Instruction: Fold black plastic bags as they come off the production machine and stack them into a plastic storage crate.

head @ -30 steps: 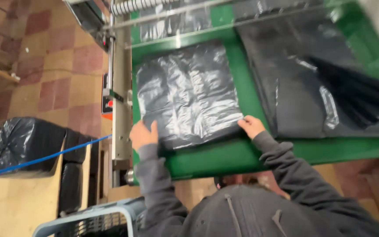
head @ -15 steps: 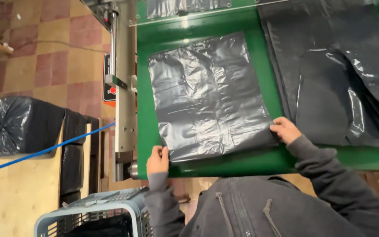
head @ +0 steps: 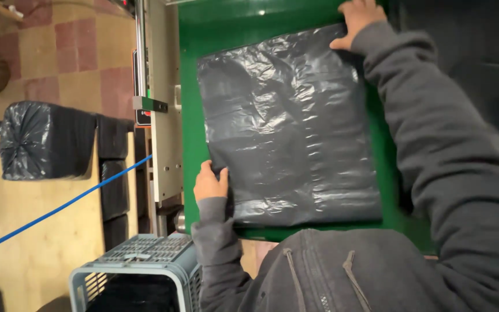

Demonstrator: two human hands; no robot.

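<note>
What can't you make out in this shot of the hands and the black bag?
- Right hand, head view: fingertips cut off by the top edge.
- Left hand: palm hidden, pressed on the black plastic bag.
- Green table: near edge hidden by the grey hoodie.
- Grey crate: cut off by the bottom edge.

You wear a dark grey hooded sweatshirt of soft, slightly fuzzy fabric. Its long sleeves reach to both wrists, each ending in a ribbed cuff that bunches a little. The sleeve on your right arm shows broad folds along its length. At your chest, two grey drawstrings hang down from the neckline, each with a knotted or capped end. Your left hand (head: 210,184) and right hand (head: 358,18) are bare, with no gloves, rings or watch showing on either one.
</note>
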